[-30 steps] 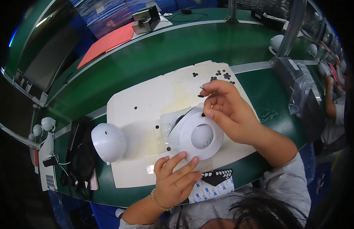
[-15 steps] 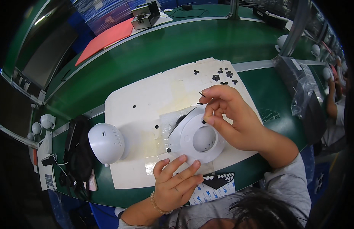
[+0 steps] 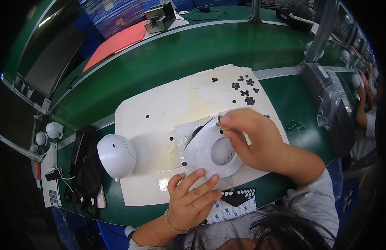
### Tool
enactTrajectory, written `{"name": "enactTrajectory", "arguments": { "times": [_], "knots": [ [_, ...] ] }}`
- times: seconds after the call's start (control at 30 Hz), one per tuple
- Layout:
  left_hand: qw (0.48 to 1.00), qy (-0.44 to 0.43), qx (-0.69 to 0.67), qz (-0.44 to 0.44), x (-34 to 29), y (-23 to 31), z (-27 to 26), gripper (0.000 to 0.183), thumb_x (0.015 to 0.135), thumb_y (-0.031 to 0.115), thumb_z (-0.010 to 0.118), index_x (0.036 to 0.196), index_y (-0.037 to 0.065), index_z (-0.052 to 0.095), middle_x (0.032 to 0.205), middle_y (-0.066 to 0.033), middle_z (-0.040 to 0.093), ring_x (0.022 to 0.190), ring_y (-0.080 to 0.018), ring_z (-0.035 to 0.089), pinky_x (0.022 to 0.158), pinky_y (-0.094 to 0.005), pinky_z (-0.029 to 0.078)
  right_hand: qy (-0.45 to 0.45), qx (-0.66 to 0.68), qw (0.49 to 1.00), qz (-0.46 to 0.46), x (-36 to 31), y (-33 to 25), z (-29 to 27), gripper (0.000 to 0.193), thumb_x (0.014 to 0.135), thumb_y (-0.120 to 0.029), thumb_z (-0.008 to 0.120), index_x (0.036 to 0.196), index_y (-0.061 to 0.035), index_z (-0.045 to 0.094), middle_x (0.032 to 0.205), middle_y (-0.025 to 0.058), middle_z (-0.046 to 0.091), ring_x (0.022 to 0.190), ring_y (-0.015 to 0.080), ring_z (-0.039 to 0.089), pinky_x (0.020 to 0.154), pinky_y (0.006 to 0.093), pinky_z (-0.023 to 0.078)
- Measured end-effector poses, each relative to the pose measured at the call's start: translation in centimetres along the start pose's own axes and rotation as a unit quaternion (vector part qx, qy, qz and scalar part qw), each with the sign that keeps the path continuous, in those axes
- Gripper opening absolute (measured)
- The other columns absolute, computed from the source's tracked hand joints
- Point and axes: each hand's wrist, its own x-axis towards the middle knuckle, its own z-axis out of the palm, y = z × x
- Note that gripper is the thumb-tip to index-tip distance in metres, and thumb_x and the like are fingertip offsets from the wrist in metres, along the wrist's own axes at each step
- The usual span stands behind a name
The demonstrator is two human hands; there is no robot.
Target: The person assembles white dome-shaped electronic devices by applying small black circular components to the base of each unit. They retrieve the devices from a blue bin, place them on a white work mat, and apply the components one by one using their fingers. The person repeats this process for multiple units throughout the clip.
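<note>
A white round plastic housing (image 3: pixel 204 156) with a ring-shaped base lies tilted on the cream board, its open centre facing up. My left hand (image 3: pixel 194 200) has its fingers spread, with the fingertips resting against the housing's near edge. Over the far right of the ring, my right hand (image 3: pixel 255 135) is curled, with a small black round pad (image 3: pixel 219 119) at its index fingertip. Near the thumb tip, another black pad (image 3: pixel 221 131) sits on the ring. A sheet of black pads on printed white backing (image 3: pixel 233 204) lies beside my left hand.
The cream board (image 3: pixel 151 154) carries several loose black pads (image 3: pixel 250 101) at its far right. A second white housing (image 3: pixel 116 156) stands at its left edge. Further left lies a black bag (image 3: pixel 85 162). A grey box with plastic wrap (image 3: pixel 326 96) stands at right.
My right hand has moved down and closer to the ring, its fingers drawing together. Black pads it covered on the board now show. My left hand and the housing stay in place.
</note>
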Motion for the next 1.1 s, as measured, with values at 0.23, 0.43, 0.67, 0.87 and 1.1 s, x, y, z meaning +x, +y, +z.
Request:
{"name": "enactTrajectory", "arguments": {
  "times": [0.23,0.43,0.67,0.87,1.1],
  "knots": [
    [1.000,0.007,0.006,0.003,0.0,0.0,-0.1,0.016,0.068,0.014,0.068,0.083,0.018,0.063,0.113,0.0030,0.058,0.111,-0.0201,0.047,0.091,-0.0376,0.027,0.028,-0.043,0.998,-0.030,0.2,-0.5,-0.2,0.048,0.071,0.001,0.058,0.117,-0.0077,0.045,0.090,0.0050,0.058,0.083,0.0250,0.051,0.077,0.0366,0.037],
    [1.000,0.007,0.000,0.002,0.1,0.0,0.0,0.015,0.069,0.015,0.068,0.082,0.018,0.062,0.113,0.0032,0.058,0.112,-0.0191,0.047,0.091,-0.0374,0.027,-0.031,0.109,0.992,0.049,0.3,-0.9,1.8,0.048,0.073,0.002,0.057,0.118,-0.0052,0.041,0.081,0.0041,0.058,0.083,0.0235,0.050,0.083,0.0378,0.031],
    [1.000,0.005,-0.002,-0.001,0.0,-0.1,0.0,0.012,0.069,0.015,0.068,0.080,0.017,0.063,0.114,0.0042,0.058,0.113,-0.0182,0.046,0.090,-0.0374,0.027,-0.024,0.101,0.994,0.046,0.2,-1.1,2.1,0.045,0.071,0.001,0.057,0.114,-0.0057,0.045,0.080,0.0035,0.056,0.082,0.0234,0.050,0.083,0.0380,0.031],
    [1.000,0.006,0.001,0.002,0.1,-0.1,-0.1,0.010,0.070,0.015,0.067,0.078,0.016,0.063,0.113,0.0035,0.058,0.113,-0.0185,0.046,0.090,-0.0383,0.027,-0.084,-0.168,0.980,-0.070,-0.4,-2.8,1.0,0.034,0.070,-0.004,0.063,0.102,-0.0101,0.054,0.102,0.0081,0.058,0.106,0.0255,0.050,0.092,0.0415,0.026],
    [1.000,0.017,0.005,0.018,0.3,-0.4,0.2,0.008,0.070,0.015,0.066,0.077,0.016,0.062,0.113,0.0032,0.058,0.112,-0.0187,0.047,0.089,-0.0384,0.028,-0.035,-0.080,0.996,0.014,-3.3,-2.0,-0.2,0.017,0.072,-0.016,0.064,0.089,-0.0147,0.064,0.121,0.0094,0.047,0.123,0.0329,0.031,0.096,0.0438,0.022]
  ]
}}
